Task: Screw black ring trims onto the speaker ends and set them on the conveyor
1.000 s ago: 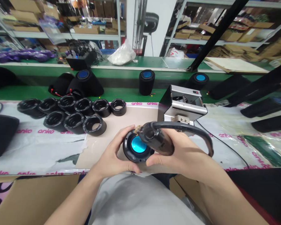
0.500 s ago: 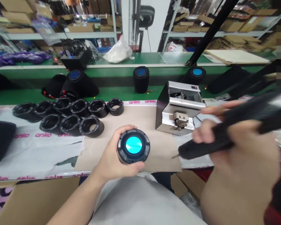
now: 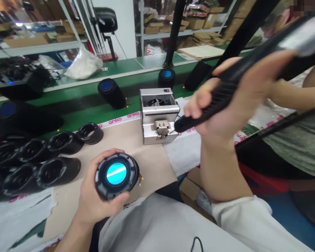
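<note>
My left hand (image 3: pixel 94 199) is wrapped round a black cylindrical speaker (image 3: pixel 102 175) with a shiny blue disc on the end facing me. Small coloured wires stick out at its right side. My right hand (image 3: pixel 225 101) grips a black electric screwdriver (image 3: pixel 215 105), held slanting down to the left. Its tip is at the front of a silver box-shaped machine (image 3: pixel 160 113), by the small metal block there; whether it touches a screw cannot be made out.
Black rings (image 3: pixel 59 169) stand in rows at the left. Behind, on a green conveyor (image 3: pixel 86 112), are black speakers (image 3: pixel 111 92). A brown cardboard sheet (image 3: pixel 152 168) lies under the machine's front. Another person's arm (image 3: pixel 296 92) shows at the right.
The view has turned to the right. My right hand has brought the screwdriver to the front of the silver machine. The speaker in my left hand is tilted more, with its wires now showing.
</note>
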Demonstrator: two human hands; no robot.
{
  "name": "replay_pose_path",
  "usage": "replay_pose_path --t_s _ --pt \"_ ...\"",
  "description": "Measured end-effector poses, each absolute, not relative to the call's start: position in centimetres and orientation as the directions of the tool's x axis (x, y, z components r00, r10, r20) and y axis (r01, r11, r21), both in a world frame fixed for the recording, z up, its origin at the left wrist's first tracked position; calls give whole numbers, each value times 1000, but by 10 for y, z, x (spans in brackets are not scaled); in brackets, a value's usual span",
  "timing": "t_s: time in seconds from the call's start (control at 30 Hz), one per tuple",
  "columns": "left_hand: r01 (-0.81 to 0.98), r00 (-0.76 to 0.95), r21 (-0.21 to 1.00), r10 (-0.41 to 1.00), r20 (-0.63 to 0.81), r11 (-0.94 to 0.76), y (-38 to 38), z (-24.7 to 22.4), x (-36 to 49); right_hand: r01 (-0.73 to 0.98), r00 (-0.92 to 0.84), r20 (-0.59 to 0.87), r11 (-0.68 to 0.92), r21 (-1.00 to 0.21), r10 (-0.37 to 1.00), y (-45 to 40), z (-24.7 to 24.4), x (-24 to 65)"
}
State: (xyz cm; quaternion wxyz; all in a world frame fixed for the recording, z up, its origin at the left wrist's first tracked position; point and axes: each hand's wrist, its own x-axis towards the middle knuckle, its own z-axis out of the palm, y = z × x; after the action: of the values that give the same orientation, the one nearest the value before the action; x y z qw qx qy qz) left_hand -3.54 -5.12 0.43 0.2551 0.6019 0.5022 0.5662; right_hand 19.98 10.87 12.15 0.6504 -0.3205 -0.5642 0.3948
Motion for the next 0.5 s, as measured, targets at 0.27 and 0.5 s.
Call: replay_pose_path --t_s 0.27,0.5 --pt "279 -39 878 909 416 -389 -9 7 -6 -270 -156 444 394 -879 882 136 99 174" --pt "281 -33 878 910 414 -389 -9 7 -7 -247 -163 409 365 -898 898 121 101 169"
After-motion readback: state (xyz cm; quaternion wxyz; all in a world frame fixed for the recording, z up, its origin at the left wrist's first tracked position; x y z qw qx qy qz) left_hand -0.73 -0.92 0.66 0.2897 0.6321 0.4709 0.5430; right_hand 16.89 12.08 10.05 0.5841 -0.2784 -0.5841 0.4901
